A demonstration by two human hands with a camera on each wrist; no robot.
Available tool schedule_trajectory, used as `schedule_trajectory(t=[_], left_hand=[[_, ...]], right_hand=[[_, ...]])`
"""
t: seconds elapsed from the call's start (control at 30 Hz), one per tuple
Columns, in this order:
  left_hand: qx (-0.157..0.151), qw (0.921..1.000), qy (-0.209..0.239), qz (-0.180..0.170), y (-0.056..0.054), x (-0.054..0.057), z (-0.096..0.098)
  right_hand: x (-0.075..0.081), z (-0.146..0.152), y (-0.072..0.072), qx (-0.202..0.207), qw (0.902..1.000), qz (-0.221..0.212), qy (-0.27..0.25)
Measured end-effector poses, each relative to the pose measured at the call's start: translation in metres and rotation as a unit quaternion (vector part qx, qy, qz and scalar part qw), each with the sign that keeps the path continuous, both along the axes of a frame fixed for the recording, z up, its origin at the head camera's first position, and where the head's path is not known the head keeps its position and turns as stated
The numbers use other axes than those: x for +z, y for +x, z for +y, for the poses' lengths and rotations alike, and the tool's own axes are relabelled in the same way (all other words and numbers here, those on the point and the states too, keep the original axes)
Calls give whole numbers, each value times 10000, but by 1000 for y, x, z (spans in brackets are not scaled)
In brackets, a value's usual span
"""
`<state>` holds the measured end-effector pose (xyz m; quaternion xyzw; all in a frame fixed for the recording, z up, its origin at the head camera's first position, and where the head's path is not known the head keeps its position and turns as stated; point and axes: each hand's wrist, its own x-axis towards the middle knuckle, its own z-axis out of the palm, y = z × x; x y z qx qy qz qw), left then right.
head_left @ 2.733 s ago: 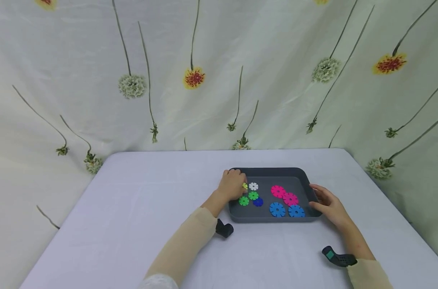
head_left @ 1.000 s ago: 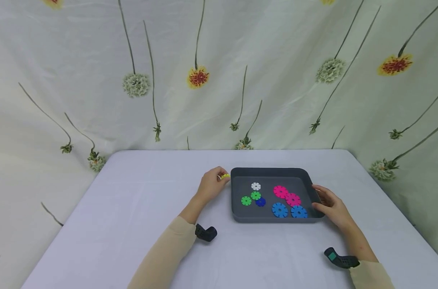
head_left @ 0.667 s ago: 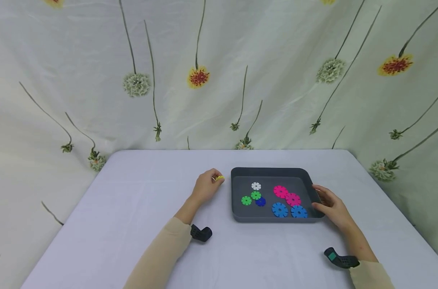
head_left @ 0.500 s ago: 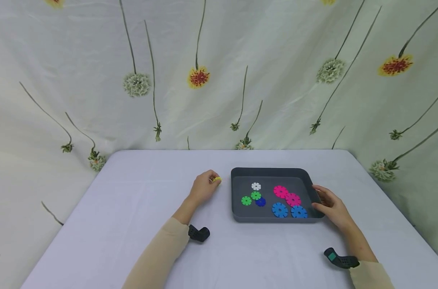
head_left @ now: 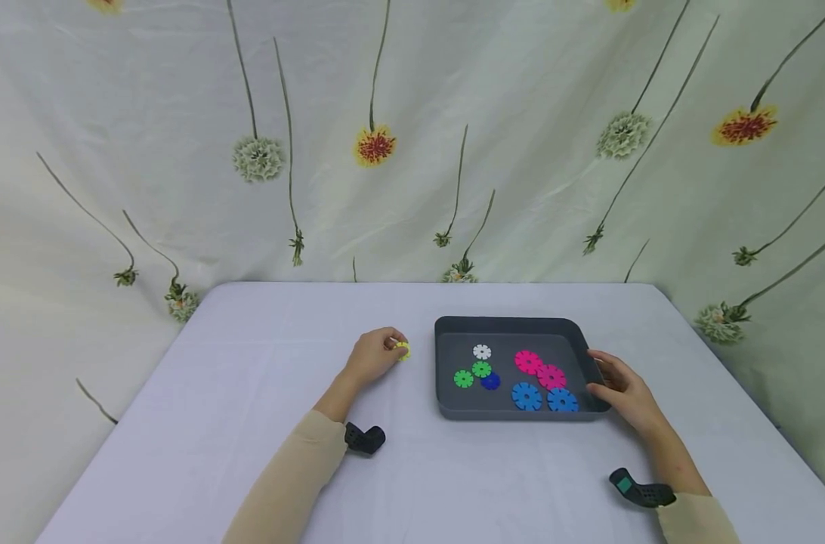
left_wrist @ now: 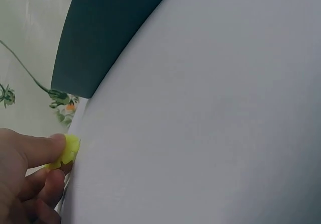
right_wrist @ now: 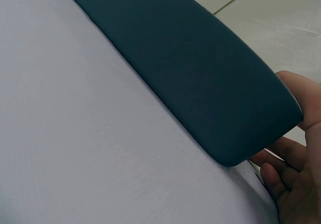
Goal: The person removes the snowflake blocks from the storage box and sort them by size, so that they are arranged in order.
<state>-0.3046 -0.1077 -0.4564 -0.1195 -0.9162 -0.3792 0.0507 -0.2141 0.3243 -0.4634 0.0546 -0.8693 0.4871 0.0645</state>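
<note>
My left hand (head_left: 375, 353) pinches a small yellow notched disc (head_left: 403, 351) between thumb and fingertips, left of the grey tray (head_left: 446, 415). In the left wrist view the yellow disc (left_wrist: 71, 149) sticks out past the thumb. My right hand (head_left: 622, 385) holds the tray's right side, thumb at the rim and fingers along the outer wall. Inside the tray lie a white disc (head_left: 482, 352), two green discs (head_left: 463, 378), a dark blue disc (head_left: 490, 381), two larger pink discs (head_left: 527, 362) and two larger blue discs (head_left: 526, 397). Both wrist views show only the tray's outer wall (right_wrist: 190, 58).
A white cloth covers the table (head_left: 263, 423). Behind it hangs a flower-printed curtain (head_left: 426, 136). Each wrist wears a dark camera mount, one on the left (head_left: 365, 439) and one on the right (head_left: 642, 491).
The left hand has taken the yellow disc out of the tray and moved left and toward the near side. The right hand stays at the tray, which has hardly moved.
</note>
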Motion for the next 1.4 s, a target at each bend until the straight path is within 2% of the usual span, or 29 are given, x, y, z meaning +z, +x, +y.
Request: schedule_trajectory(t=[0.13, 0.33, 0.8, 1.17, 1.4], left_hand=[[-11, 9998, -164, -142, 1, 3, -2], [-43, 9995, -318, -67, 4, 6, -3], [51, 9993, -302, -235, 0, 2, -4], [2, 9993, -324, -182, 2, 5, -4], [-12, 9993, -363, 37, 4, 10, -2]], right_hand=[[0, 0, 0, -38, 10000, -49, 74], [0, 0, 0, -68, 9998, -158, 79], [0, 0, 0, -38, 10000, -58, 7], [-1, 1, 0, -9, 10000, -55, -15], [-1, 0, 0, 38, 10000, 34, -29]])
